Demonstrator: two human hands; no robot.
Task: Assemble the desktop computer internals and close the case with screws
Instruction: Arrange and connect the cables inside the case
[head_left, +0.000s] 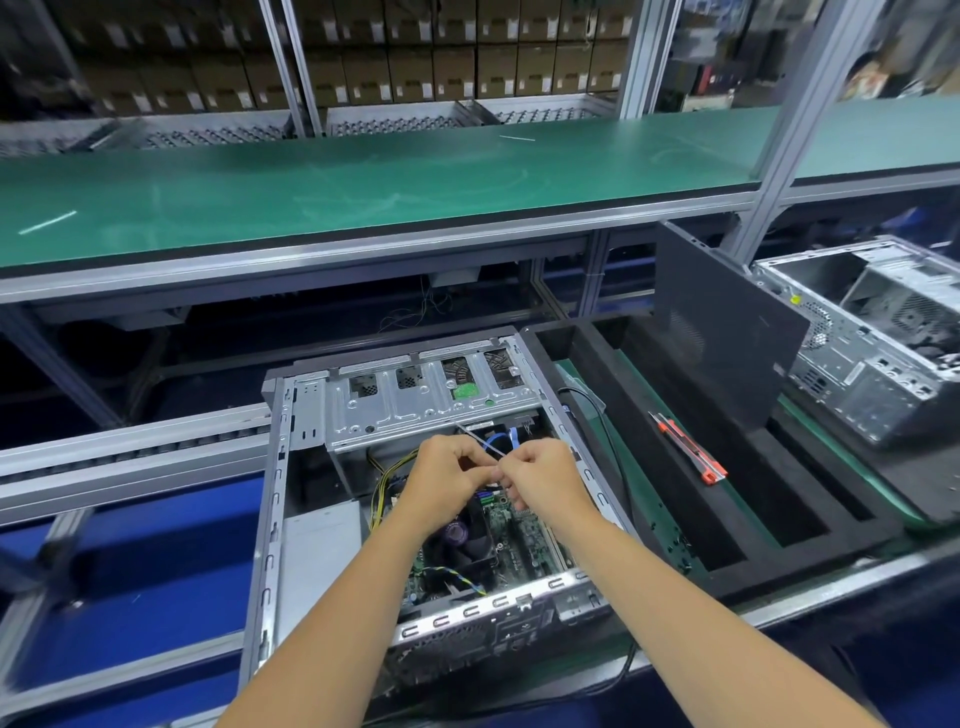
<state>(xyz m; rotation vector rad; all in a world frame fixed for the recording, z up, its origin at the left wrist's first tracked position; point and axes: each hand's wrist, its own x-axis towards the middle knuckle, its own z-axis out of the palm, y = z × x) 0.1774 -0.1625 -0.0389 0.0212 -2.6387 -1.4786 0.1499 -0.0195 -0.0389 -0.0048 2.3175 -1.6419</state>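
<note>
The open computer case (415, 395) is bare, dull-grey sheet metal, stamped and perforated. A thin, pale plastic tie (480, 441) is pinched over it. The shelf (363, 182) above wears a matt green mat, scuffed, on aluminium rails. Black foam tray (727, 519) beside looks soft, matt. Cardboard boxes (415, 67) behind.

Red cutter (691, 451) lies right of open case (426, 488).

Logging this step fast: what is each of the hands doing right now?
Left hand: closed, pinching the thin cable tie over the open computer case.
Right hand: closed, pinching the same cable tie.
</note>
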